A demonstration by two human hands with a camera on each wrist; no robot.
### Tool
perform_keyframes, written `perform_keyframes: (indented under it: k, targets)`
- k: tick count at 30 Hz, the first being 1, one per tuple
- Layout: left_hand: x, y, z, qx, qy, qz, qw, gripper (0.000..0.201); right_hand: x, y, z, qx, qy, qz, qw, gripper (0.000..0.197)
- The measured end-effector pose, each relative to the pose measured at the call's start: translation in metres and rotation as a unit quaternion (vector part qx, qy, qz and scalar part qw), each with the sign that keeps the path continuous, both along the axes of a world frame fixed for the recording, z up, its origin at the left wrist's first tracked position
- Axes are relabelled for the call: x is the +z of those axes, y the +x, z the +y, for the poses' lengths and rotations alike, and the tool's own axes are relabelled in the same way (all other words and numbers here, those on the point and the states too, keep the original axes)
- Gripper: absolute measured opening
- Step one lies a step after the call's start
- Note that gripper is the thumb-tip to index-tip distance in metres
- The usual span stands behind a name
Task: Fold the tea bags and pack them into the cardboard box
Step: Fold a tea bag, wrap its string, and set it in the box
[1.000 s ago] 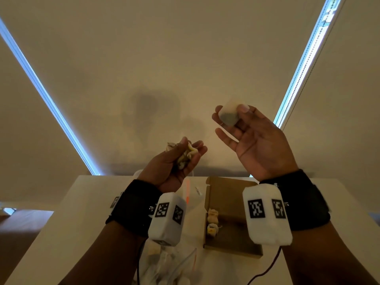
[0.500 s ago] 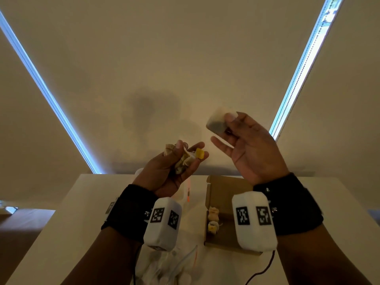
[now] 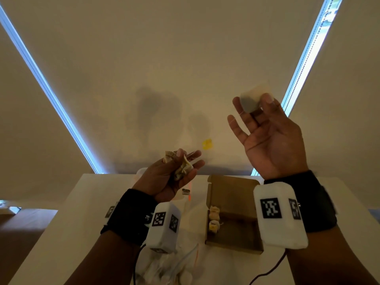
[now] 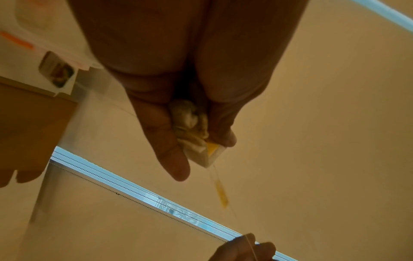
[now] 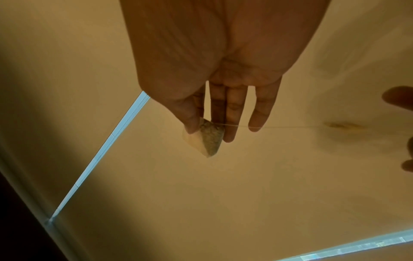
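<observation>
**Both hands up, tea bags in each**

Right hand (image 3: pixel 271 138) is raised, thumb and forefinger pinching one tea bag (image 3: pixel 254 99), other fingers spread; its string runs to a yellow tag (image 3: pixel 207 144) dangling mid-air. Left hand (image 3: pixel 172 177) curls round a crumpled bunch of tea bags (image 3: pixel 184 168). Down on the white table (image 3: pixel 72 212), the cardboard box (image 3: pixel 236 229) sits open with two folded bags (image 3: pixel 214 220) along its left wall.

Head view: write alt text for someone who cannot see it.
Two raised hands work above a white table: the right hand pinches a tea bag whose yellow tag hangs in the air, and the left hand grips a bunch of crumpled tea bags. Below, an open cardboard box holds a few folded tea bags.
</observation>
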State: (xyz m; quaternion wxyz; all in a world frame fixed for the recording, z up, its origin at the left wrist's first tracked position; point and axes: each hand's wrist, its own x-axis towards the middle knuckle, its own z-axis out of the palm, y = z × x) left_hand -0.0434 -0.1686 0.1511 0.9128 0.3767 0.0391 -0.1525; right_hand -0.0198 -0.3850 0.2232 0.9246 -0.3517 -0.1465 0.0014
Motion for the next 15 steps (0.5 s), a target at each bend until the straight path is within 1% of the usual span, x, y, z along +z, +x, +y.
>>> perform_keyframes:
  k: [3,8,11,15]
  targets:
    - [-0.002,-0.001,0.002,0.019,-0.011,0.018,1.0,0.019,0.004,-0.001,-0.007,-0.013,0.019,-0.002,1.0,0.017]
    - [-0.016,0.003,0.004,0.046,-0.013,0.056,0.997,0.018,0.014,-0.005,-0.018,-0.029,0.033,-0.017,0.999,0.016]
    - [-0.021,0.003,0.005,0.061,-0.004,0.063,0.996,0.02,0.015,-0.008,-0.018,-0.025,-0.003,-0.018,1.0,0.016]
    - [-0.011,0.002,0.002,0.074,0.048,0.038,0.995,0.014,0.007,-0.012,-0.012,-0.036,-0.067,-0.003,0.997,0.013]
